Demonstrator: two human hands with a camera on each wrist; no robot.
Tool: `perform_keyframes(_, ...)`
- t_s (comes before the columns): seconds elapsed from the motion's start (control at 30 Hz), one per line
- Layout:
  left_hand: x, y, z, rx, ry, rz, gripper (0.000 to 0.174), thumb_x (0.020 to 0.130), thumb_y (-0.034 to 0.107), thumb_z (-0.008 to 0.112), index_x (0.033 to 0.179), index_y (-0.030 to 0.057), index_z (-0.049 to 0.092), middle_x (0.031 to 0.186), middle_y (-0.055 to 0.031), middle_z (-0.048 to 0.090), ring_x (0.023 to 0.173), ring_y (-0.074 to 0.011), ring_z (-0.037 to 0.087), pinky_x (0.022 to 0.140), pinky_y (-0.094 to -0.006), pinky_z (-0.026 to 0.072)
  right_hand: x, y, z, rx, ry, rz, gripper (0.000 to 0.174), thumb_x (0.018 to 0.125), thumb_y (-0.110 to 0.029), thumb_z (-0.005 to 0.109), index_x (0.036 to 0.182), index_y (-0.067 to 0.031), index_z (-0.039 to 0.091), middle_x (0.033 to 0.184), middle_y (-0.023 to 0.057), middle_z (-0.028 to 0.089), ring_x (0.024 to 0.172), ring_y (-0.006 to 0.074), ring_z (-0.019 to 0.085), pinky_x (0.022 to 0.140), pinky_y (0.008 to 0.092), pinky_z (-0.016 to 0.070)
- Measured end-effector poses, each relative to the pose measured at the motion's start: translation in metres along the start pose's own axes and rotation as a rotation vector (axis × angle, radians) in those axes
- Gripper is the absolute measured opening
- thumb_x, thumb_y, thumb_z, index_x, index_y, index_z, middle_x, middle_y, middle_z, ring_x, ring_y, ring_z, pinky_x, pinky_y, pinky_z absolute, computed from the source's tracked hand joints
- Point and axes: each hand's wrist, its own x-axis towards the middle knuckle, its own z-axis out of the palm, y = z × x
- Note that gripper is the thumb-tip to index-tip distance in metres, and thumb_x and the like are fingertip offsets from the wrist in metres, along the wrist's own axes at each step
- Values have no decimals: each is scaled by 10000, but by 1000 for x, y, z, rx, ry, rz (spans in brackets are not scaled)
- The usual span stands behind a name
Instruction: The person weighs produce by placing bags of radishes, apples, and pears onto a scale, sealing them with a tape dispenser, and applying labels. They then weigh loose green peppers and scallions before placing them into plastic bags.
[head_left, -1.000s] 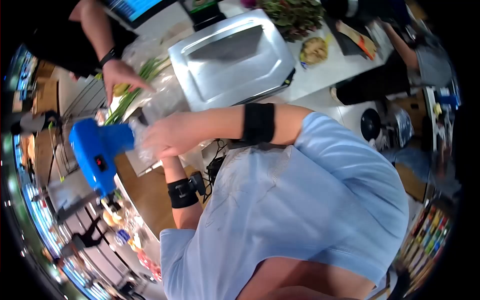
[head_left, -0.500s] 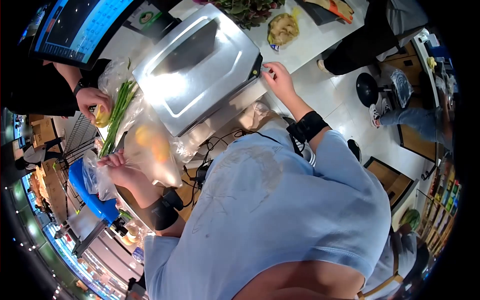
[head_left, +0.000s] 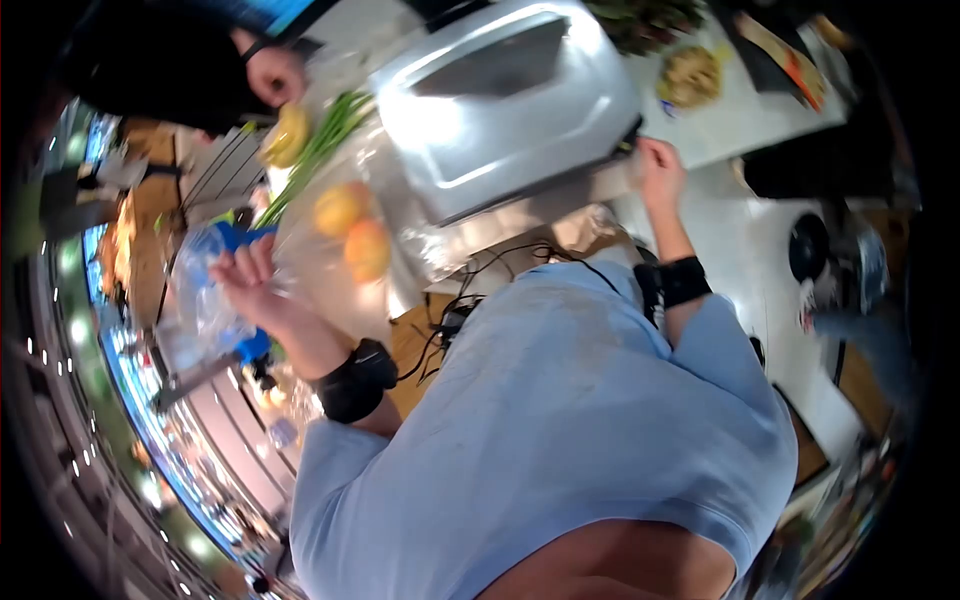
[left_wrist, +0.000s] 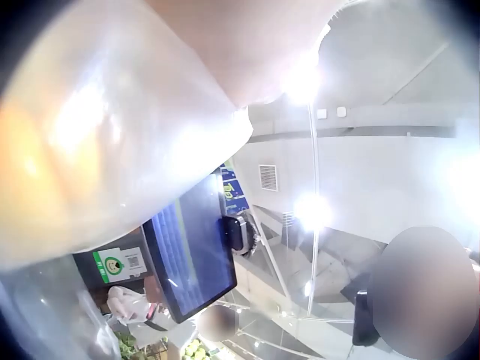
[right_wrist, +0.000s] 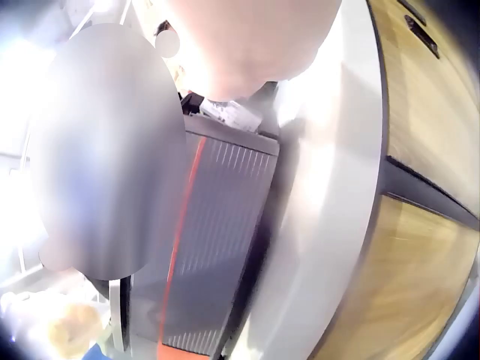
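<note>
In the head view my left hand (head_left: 258, 290) has its fingers curled at clear plastic, beside a clear bag with orange fruits (head_left: 366, 250). The grip is blurred, but it seems to hold the bag's plastic. This bag (left_wrist: 165, 165) fills the upper left of the left wrist view, against the hand. My right hand (head_left: 662, 185) is by the near right corner of the metal pan (head_left: 500, 170), fingers loosely bent and holding nothing visible; contact with the corner cannot be told. Behind the left hand is a blue device (head_left: 252, 345), partly under plastic.
Green stalks (head_left: 318, 160) and a yellow item (head_left: 287, 137) lie left of the pan, near another person's hand (head_left: 275, 75). A bag of tan food (head_left: 690, 77) lies at right. Black cables (head_left: 497, 258) hang below the counter. A screen (left_wrist: 196, 247) shows in the left wrist view.
The hands were together near the blue device, then parted: the right moved to the pan's corner, the left stayed at left. The other person's hand has drawn back from the yellow item.
</note>
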Motion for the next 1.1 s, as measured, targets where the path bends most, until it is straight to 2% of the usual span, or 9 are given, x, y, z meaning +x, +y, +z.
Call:
perform_keyframes(0.17,-15,24,33,-452,-24,-93,252,974,293,449,796,117,419,514,45,283,448,-101,288,647,-288,402,31,-11,-45,368,183,143,85,903,-109,592,935,-34,616,782,17,584,712,78,517,664,224,440)
perform_keyframes(0.3,-20,29,46,-538,-67,-147,255,968,326,468,822,117,457,514,29,301,488,-110,304,588,-246,366,0,-183,2,1087,-440,211,103,884,-19,580,982,-44,599,843,29,616,741,81,552,660,207,453)
perform_keyframes(0.37,-26,33,62,-561,-102,-146,265,964,330,472,813,114,447,508,31,293,493,-120,321,633,-260,399,-28,-267,25,903,-836,74,108,870,-28,598,978,-24,609,892,22,619,745,68,558,679,198,463)
perform_keyframes(0.43,-34,41,84,-362,153,-68,279,959,343,478,813,108,439,513,32,282,497,-131,333,684,-280,427,-53,-303,61,1157,-1099,107,181,829,-67,663,991,-8,607,882,22,606,761,62,551,691,201,462)
perform_keyframes(0.5,-35,47,88,-330,153,-15,305,958,339,473,756,122,400,509,32,264,504,-142,340,728,-304,443,-62,-324,77,1080,-1101,33,251,795,-75,704,1008,0,596,867,20,588,743,69,541,674,209,458)
perform_keyframes(0.6,-39,61,89,-839,-223,-200,395,965,285,454,632,152,288,495,41,245,466,-99,272,643,-235,401,-67,-342,76,771,-903,-341,375,743,-47,742,1075,-14,571,845,16,550,666,81,442,614,213,400)
perform_keyframes(0.7,-53,76,102,-924,-205,-229,392,972,259,438,624,153,293,495,45,247,450,-85,237,605,-212,368,-70,-350,75,713,-671,-624,412,724,-59,753,1087,-22,562,922,41,534,693,110,437,630,225,405)
perform_keyframes(0.93,-64,100,105,-886,-179,-117,376,981,262,419,643,150,300,496,43,244,468,-85,242,629,-209,369,-75,-367,64,679,-763,-541,599,710,-149,779,1235,-29,517,1072,139,499,912,250,522,738,317,473)
perform_keyframes(1.1,-64,105,105,-759,-65,-59,346,984,263,416,681,144,299,502,37,242,486,-105,265,695,-246,393,-72,-354,75,578,-411,-1154,714,687,-240,784,1330,-151,487,1331,182,414,1157,321,452,930,386,393)
